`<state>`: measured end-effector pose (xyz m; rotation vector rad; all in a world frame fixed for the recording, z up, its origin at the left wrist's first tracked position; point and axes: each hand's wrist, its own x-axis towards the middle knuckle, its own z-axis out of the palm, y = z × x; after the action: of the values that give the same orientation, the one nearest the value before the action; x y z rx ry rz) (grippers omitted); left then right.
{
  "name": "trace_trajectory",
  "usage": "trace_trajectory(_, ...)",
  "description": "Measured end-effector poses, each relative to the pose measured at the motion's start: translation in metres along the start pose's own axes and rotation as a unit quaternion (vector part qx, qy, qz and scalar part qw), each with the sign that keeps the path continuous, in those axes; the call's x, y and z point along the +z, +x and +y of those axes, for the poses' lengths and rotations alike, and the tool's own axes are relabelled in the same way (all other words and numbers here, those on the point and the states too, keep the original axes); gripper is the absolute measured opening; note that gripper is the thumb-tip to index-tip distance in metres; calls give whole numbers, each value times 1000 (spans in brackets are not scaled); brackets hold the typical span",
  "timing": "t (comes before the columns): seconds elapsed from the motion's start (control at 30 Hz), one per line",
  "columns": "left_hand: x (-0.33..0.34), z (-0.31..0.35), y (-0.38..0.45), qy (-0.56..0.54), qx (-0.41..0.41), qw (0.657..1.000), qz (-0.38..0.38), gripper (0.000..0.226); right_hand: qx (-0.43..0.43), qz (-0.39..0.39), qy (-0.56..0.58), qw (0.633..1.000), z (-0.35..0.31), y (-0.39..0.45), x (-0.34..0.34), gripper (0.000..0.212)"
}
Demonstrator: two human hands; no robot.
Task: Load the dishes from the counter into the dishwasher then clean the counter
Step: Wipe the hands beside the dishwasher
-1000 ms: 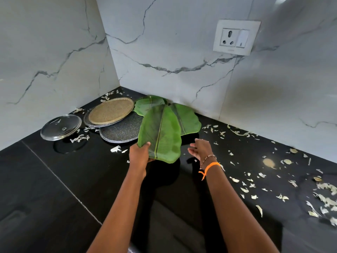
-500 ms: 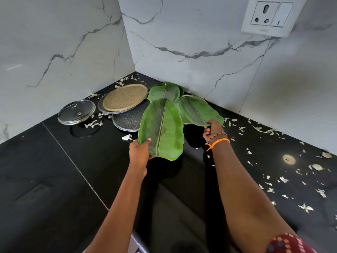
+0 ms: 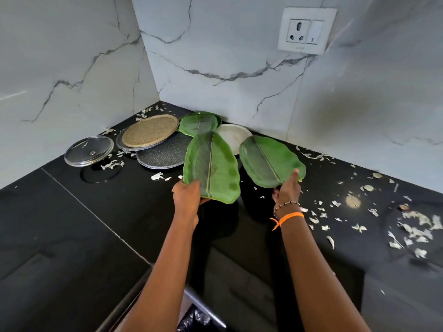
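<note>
Two green leaf-shaped plates are in our grip above the black stone counter (image 3: 72,226): our left hand (image 3: 187,196) curls round the near end of one leaf plate (image 3: 211,166), and our right hand (image 3: 287,190) pinches the near edge of the other leaf plate (image 3: 271,161), thumb on top. Beyond, toward twelve o'clock, lie a white oval plate (image 3: 233,135) and a third green leaf plate (image 3: 199,123). At ten o'clock sit a dark speckled round plate (image 3: 163,155), a tan woven round mat (image 3: 149,130) and a glass lid (image 3: 88,150). White scraps (image 3: 417,226) litter three o'clock.

Beyond the left hand's fingers (image 3: 189,188) lie stacked plates (image 3: 153,142), a lid (image 3: 89,150) to their left; scraps (image 3: 414,230) lie right of the right hand (image 3: 287,190).
</note>
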<state>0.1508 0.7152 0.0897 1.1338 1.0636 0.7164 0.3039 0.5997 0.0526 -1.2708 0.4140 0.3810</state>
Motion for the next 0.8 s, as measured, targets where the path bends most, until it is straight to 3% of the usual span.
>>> trace_trajectory(0.33, -61, -14, -68, 15, 7, 995, -100, 16, -88, 26, 215, 972, 42, -120, -83, 18)
trace_trajectory(0.43, -88, -27, -93, 18, 6, 988, -152, 24, -127, 38, 212, 968, 64, -159, -116, 14)
trace_trajectory(0.63, -139, -71, -155, 73, 21, 965, -251, 28, -158, 58, 208, 964, 117, -251, -189, 24)
trace_trajectory(0.8, -165, -102, -218, 133, 22, 927, -350, 29, -153, 78, 170, 970, 159, -311, -261, 25)
